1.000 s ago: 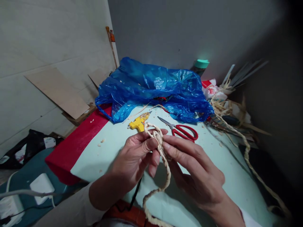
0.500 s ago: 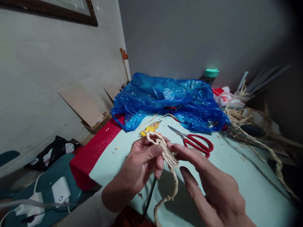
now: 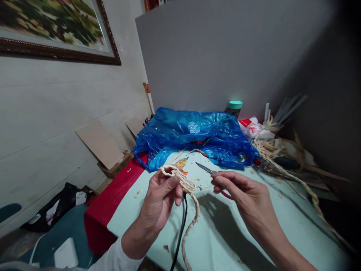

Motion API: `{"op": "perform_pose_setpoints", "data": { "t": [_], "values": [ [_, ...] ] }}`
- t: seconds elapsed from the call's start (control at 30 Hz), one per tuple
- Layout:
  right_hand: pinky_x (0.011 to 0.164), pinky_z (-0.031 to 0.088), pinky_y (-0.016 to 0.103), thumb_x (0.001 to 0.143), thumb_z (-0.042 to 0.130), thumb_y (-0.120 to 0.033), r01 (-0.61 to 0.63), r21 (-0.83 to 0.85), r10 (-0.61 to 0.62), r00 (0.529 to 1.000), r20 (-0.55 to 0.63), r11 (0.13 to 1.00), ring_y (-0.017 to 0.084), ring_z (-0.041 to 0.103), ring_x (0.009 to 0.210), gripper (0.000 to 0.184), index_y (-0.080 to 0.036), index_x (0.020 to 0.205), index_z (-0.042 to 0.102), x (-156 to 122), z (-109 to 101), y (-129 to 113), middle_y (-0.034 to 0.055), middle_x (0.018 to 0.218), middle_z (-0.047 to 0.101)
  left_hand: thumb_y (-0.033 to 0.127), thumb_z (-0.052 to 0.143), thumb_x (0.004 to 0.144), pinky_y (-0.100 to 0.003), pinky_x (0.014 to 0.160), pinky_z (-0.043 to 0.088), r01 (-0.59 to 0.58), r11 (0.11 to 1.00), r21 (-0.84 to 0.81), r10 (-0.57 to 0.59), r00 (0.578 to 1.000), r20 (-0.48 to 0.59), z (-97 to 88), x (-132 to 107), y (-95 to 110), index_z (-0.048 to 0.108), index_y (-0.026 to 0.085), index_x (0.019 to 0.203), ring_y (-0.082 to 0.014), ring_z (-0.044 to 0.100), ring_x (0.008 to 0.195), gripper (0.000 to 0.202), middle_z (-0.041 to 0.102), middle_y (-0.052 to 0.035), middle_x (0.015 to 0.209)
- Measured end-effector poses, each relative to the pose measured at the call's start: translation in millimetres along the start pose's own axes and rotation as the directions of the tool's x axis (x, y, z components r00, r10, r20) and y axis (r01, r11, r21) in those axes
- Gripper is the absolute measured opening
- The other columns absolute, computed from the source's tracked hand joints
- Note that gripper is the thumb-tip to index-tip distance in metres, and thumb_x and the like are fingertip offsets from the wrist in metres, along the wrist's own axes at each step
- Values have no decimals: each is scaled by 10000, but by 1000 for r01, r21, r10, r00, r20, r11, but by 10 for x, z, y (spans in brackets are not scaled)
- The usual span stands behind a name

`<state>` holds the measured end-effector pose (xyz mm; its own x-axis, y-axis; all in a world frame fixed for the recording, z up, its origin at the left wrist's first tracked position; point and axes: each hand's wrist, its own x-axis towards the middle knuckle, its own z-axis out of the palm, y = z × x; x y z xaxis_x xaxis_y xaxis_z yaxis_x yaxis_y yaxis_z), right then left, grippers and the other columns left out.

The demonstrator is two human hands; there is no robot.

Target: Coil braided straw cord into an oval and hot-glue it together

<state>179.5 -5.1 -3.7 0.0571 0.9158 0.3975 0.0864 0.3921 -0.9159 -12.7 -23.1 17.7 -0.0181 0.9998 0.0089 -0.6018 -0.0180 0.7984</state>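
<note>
My left hand [image 3: 165, 192] is closed on the top of a pale braided straw rope [image 3: 191, 210], which hangs down over the table's front edge. My right hand [image 3: 245, 194] has let the rope go. Its fingers are stretched out, slightly bent, over the red handles of the scissors [image 3: 207, 170], which lie on the table. Whether they touch the handles I cannot tell. Just behind my left hand lies a yellow glue gun [image 3: 181, 162], its black cord [image 3: 180, 233] running toward me.
A crumpled blue plastic bag [image 3: 194, 137] fills the back of the pale green table [image 3: 254, 237]. A teal-capped bottle [image 3: 235, 105] and a heap of straw strips [image 3: 272, 148] sit at the back right. Red cloth [image 3: 113, 203] covers the table's left edge, with cardboard [image 3: 100, 145] against the wall.
My right hand left the rope and moved right to the scissors. My left hand kept the rope. The view tilted upward, showing a framed picture.
</note>
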Motion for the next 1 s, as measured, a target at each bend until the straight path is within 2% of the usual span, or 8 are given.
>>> {"op": "perform_pose_setpoints", "data": {
  "t": [0.1,0.23,0.4,0.47,0.53,0.63,0.8,1.0],
  "values": [
    [572,593,220,905,710,-406,20,17,-21,998,57,1000,172,722,583,246,-176,875,791,-67,36,-73,27,579,705,262,920,682,-87,377,432,-11,1000,8,11,999,49,33,-21,-25,717,132,830,-47,535,415,283,609,39,510],
    [601,619,230,978,627,-392,9,123,-26,990,141,992,156,747,618,283,-174,1145,697,-136,60,-156,45,831,769,259,904,704,-106,367,447,-45,998,32,42,993,109,58,-47,-45,732,140,840,-62,561,428,249,626,35,568],
    [440,478,161,1022,548,-429,-28,48,21,991,133,998,86,536,378,272,-183,1073,651,-146,21,-197,-89,469,508,263,863,753,-126,368,444,-72,993,96,55,984,168,34,-47,-52,724,152,845,-77,584,438,200,646,15,628],
    [501,514,168,965,632,-441,63,-4,-62,990,129,998,105,616,502,292,-190,1111,650,-139,8,-213,-61,561,583,260,848,768,-138,380,451,-90,989,116,67,979,194,30,-47,-57,719,163,869,-87,593,441,190,645,16,621],
    [708,597,223,900,709,-459,182,-66,-165,965,205,981,157,730,807,419,-201,1222,639,-140,4,-233,27,884,738,248,829,787,-155,416,477,-110,986,126,81,973,218,40,-47,-61,717,173,889,-97,614,463,169,665,8,642],
    [857,596,265,903,724,-439,325,-179,-255,910,328,929,186,722,1016,459,-223,1295,623,-158,19,-256,69,1196,732,213,822,787,-200,529,541,-136,981,138,101,967,234,71,-42,-66,723,179,900,-110,649,508,154,700,1,670],
    [742,580,223,971,650,-202,552,-279,-460,823,333,786,128,695,774,282,-201,1250,605,-167,36,-237,44,1028,750,177,839,755,-220,631,562,-134,981,141,104,973,206,78,-24,-85,748,185,868,-116,669,597,145,728,0,703],
    [666,555,228,968,615,-108,691,-374,-545,720,429,619,163,710,803,234,-162,1195,600,-78,-55,-250,65,945,732,159,852,735,-226,613,573,-54,970,236,3,977,211,19,6,-91,760,174,901,-123,663,605,190,745,-17,751]
  ]
}}
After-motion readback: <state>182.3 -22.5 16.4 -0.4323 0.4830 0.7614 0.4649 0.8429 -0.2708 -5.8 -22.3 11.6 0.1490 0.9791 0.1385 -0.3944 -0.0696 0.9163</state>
